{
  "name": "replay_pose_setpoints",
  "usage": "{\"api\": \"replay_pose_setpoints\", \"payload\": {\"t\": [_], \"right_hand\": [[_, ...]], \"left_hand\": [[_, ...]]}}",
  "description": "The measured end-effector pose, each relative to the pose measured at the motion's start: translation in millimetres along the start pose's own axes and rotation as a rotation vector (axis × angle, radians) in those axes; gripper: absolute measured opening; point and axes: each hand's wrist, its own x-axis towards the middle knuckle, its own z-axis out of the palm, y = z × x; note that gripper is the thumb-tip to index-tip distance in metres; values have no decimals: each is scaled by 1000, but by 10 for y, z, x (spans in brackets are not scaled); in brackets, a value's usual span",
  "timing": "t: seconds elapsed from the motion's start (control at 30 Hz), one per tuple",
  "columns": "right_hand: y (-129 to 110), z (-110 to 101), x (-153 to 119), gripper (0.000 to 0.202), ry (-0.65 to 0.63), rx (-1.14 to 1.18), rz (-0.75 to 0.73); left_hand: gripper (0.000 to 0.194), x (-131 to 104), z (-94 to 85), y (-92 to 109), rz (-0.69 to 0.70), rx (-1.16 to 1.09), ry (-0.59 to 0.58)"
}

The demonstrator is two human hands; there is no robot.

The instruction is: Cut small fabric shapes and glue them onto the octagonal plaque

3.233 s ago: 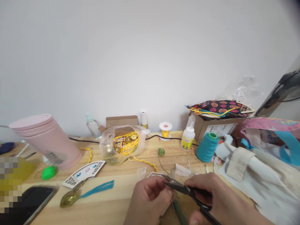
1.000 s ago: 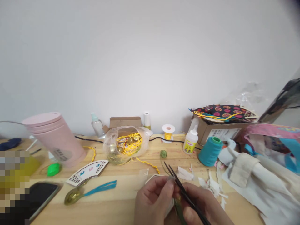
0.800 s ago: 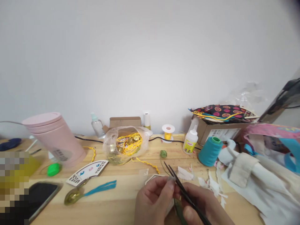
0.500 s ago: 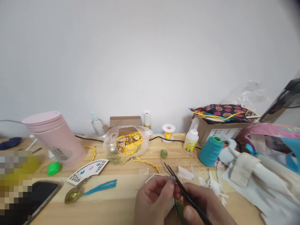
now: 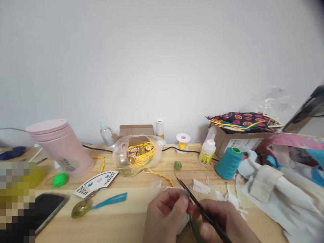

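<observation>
My right hand (image 5: 222, 219) is closed around black tweezers (image 5: 202, 211), which slant up and left with their tips together. Beside it, my left hand (image 5: 168, 214) pinches with thumb and forefinger close to the tweezers' tips. A thin green thread (image 5: 175, 172) runs from a small green ball (image 5: 178, 164) down to the left fingertips; its end is hidden in the pinch. Below and between the hands, a dark green strip (image 5: 195, 229) shows, of a kind I cannot make out. Under the hands lies a pale, dark-edged piece (image 5: 184, 224), mostly covered.
A glue bottle (image 5: 207, 152) and a teal thread cone (image 5: 229, 163) stand at right, near paper scraps (image 5: 229, 199) and a full cardboard box (image 5: 235, 141). Leftward are a bag of gold bells and yellow cord (image 5: 138, 155), a fan-shaped piece (image 5: 96, 184), a pink tumbler (image 5: 62, 148) and a phone (image 5: 49, 211).
The tweezers' tips, slightly apart before, have come together. Both hands stay in nearly the same place. The whole view has shifted slightly.
</observation>
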Motion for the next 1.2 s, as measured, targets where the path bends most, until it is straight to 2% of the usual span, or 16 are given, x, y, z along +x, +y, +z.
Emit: {"api": "replay_pose_setpoints", "payload": {"t": [0.13,0.3,0.5,0.7,0.97,1.1,1.2], "right_hand": [[-36,-42,-5,50,-8,-34,-22],[45,-161,-21,43,-24,-132,32],[45,-210,-12,25,122,82,-57],[72,-134,-11,19,229,112,-50],[23,-113,50,19,396,249,102],[-8,-78,40,21,462,271,107],[-14,-55,25,19,475,289,89]], "left_hand": [[8,14,-33,-6,8,53,2],[10,55,-81,-17,-12,130,-40],[16,26,-22,-5,-43,319,-86],[17,-7,14,-55,-46,440,-146],[23,48,-94,-66,-121,326,-148],[23,61,-90,-131,-111,313,-207],[22,56,-64,-131,-106,332,-187]]}}
